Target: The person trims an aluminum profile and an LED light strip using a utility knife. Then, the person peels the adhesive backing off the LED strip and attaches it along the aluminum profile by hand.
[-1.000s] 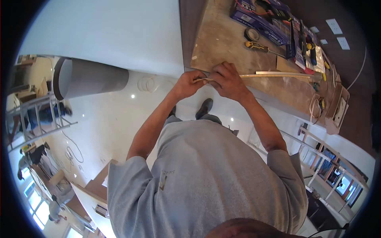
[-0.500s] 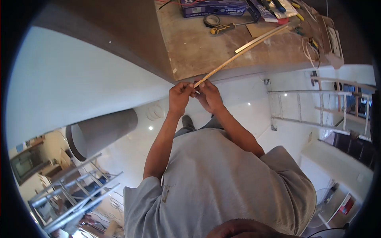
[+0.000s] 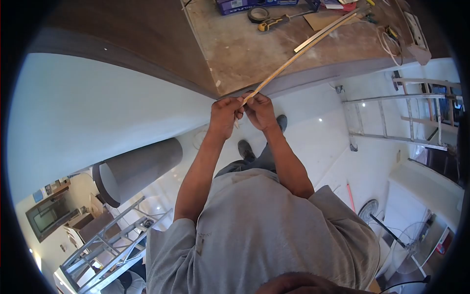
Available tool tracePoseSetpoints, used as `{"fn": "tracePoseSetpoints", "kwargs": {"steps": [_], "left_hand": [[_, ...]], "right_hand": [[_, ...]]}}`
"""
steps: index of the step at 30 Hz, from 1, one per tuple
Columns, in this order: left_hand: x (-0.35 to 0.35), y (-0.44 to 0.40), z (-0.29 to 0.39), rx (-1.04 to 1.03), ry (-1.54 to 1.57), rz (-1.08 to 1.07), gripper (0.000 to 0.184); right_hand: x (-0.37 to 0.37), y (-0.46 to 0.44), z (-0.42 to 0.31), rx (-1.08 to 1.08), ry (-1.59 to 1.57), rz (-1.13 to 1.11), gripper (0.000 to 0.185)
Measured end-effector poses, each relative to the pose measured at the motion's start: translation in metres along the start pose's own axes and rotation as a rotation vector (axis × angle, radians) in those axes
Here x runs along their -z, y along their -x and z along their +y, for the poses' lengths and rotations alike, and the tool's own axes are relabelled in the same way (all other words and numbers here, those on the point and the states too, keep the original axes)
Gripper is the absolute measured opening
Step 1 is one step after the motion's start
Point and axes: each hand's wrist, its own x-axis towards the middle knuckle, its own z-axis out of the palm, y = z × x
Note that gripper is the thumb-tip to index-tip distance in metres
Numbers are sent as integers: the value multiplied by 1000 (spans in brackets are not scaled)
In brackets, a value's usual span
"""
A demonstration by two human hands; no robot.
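A long thin wooden strip (image 3: pixel 279 70) runs from between my hands up and right over the brown worktop (image 3: pixel 235 54). My left hand (image 3: pixel 225 116) pinches the strip near its lower end, and a short pale tip pokes out below the fingers. Right beside it, my right hand (image 3: pixel 260 112) also has its fingers closed on the strip. Both hands are just off the worktop's front corner. A second, shorter strip (image 3: pixel 319 35) lies alongside the long one on the worktop.
On the worktop are a yellow-black screwdriver (image 3: pixel 274 22), a roll of black tape (image 3: pixel 258 14), a purple box (image 3: pixel 240 6) and a looped cable (image 3: pixel 390 46). Metal ladders stand at right (image 3: pixel 391 99) and lower left (image 3: pixel 105 247). A large grey cylinder (image 3: pixel 147 164) is at left.
The view has turned and shifted. The strip, nearly level a second ago, now slants down to my hands, which have stayed closed on it.
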Motion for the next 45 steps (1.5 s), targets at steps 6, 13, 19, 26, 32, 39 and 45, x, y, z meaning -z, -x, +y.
{"fn": "tracePoseSetpoints", "kwargs": {"steps": [6,13,19,26,32,39,45], "left_hand": [[3,-5,-3,56,134,37,12],[4,-5,-3,64,112,40,9],[-7,20,-2,-494,-613,152,9],[-2,16,-11,-867,-939,169,10],[0,15,-10,-927,-990,185,12],[2,15,-8,-934,-975,173,13],[3,14,-10,-908,-965,171,14]], "right_hand": [[15,-8,4,-20,54,29,22],[13,-12,0,-62,-2,-39,19],[7,-11,2,28,-9,43,17],[6,-11,0,18,-3,33,17],[2,-7,-2,0,108,104,20],[10,-10,1,18,188,50,23],[10,-13,4,19,150,52,21]]}}
